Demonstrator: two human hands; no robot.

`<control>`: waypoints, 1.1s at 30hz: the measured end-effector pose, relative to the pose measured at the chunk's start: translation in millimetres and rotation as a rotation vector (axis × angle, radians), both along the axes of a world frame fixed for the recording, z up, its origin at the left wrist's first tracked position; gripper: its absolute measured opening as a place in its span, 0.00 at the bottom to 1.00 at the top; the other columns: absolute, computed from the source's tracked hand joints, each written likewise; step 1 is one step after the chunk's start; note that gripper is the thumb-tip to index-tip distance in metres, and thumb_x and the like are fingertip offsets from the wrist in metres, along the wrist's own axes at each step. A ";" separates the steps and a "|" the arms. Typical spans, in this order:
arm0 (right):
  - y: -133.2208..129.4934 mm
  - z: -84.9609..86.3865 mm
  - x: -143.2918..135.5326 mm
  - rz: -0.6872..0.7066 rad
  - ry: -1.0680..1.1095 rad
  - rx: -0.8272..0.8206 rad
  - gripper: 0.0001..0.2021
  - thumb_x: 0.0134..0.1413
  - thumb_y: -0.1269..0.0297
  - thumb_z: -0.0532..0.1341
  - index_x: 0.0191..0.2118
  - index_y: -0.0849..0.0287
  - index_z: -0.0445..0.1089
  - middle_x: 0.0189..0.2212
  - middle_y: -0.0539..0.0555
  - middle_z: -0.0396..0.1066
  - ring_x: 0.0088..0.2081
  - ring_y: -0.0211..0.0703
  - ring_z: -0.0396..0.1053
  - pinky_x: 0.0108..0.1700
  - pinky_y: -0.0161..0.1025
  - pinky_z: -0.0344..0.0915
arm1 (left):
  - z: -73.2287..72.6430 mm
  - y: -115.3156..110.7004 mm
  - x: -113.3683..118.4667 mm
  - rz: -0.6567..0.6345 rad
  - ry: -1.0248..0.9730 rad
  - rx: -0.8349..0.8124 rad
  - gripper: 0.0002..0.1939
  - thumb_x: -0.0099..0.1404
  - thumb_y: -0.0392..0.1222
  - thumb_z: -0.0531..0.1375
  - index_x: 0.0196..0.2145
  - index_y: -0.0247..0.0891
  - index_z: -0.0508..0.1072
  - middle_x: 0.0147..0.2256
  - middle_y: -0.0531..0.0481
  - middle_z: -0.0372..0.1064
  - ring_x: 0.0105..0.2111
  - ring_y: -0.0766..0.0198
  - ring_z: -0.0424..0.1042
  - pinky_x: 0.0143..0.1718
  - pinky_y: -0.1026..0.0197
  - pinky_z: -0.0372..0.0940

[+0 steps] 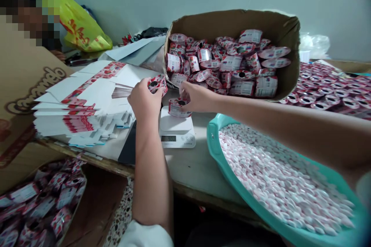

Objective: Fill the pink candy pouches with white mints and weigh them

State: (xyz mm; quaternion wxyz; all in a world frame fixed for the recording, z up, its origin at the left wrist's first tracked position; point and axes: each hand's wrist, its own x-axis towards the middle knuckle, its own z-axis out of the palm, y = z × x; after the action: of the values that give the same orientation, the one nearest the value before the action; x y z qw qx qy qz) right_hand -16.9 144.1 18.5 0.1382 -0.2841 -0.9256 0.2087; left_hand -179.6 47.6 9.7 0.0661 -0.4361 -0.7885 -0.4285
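Over the counter (pixel 199 170), the left hand (pixel 145 100) grips one packet (pixel 161 82) and the right hand (pixel 195 96) pinches another packet (pixel 175 109) at the scale (pixel 176 125), where finger pressure could falsify readings.

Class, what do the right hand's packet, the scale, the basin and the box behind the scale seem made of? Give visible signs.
Packet: probably glossy plastic film, given its sheen; foil is possible.
Scale: likely smooth plastic, judging by its white moulded casing.
Basin: seemingly plastic, semi-glossy, with even teal colour and a rounded rim.
Box: apparently matte cardboard, brown with worn, bent edges.
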 end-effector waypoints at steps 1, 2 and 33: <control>-0.8 -6.1 -4.6 0.012 -0.029 -0.001 0.23 0.38 0.63 0.71 0.41 0.55 0.62 0.37 0.52 0.71 0.36 0.44 0.67 0.37 0.39 0.62 | -2.1 1.9 -0.5 -0.010 0.015 0.020 0.23 0.60 0.48 0.65 0.52 0.43 0.73 0.52 0.43 0.74 0.54 0.45 0.70 0.57 0.48 0.61; -1.3 -11.0 -7.2 0.022 -0.049 -0.002 0.23 0.38 0.63 0.71 0.41 0.56 0.62 0.38 0.52 0.71 0.36 0.44 0.67 0.37 0.39 0.62 | -4.4 4.2 -1.0 -0.026 0.029 0.041 0.23 0.60 0.48 0.65 0.52 0.42 0.73 0.53 0.43 0.74 0.54 0.46 0.70 0.57 0.49 0.62; -41.9 17.3 197.8 -0.086 -0.072 0.021 0.16 0.53 0.42 0.65 0.43 0.42 0.76 0.41 0.57 0.77 0.41 0.56 0.76 0.38 0.48 0.75 | -15.4 4.2 141.9 -1.260 -0.005 -0.128 0.24 0.70 0.54 0.57 0.59 0.41 0.69 0.57 0.46 0.72 0.57 0.51 0.70 0.57 0.54 0.65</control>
State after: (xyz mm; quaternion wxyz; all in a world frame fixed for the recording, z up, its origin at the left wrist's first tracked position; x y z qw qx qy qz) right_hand 180.9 102.1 35.8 0.1167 -0.3295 -0.9190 0.1823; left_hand -37.7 51.7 -5.7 -0.2271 -0.8187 -0.4048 -0.3381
